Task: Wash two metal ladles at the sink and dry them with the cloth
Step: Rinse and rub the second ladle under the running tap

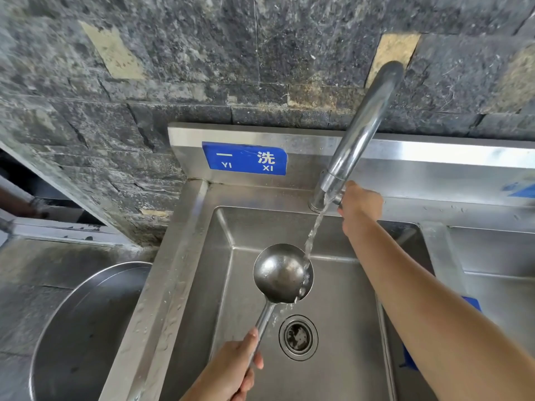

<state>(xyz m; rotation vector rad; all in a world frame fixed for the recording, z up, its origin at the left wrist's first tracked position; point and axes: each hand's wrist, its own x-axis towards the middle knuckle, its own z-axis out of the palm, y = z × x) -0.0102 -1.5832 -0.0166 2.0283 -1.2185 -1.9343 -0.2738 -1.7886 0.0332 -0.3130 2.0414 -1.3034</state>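
My left hand grips the handle of a metal ladle and holds it over the steel sink basin. The ladle's bowl faces up at me. Water runs from the tall curved tap and strikes the bowl's right rim, then spills toward the drain. My right hand reaches across the basin and is curled round the tap's lever at its base. A blue cloth peeks out from behind my right forearm at the basin's right edge. Only one ladle is in view.
A large round metal basin sits on the counter to the left of the sink. A blue sign is fixed to the sink's back splash. A second basin lies to the right. A dark stone wall rises behind.
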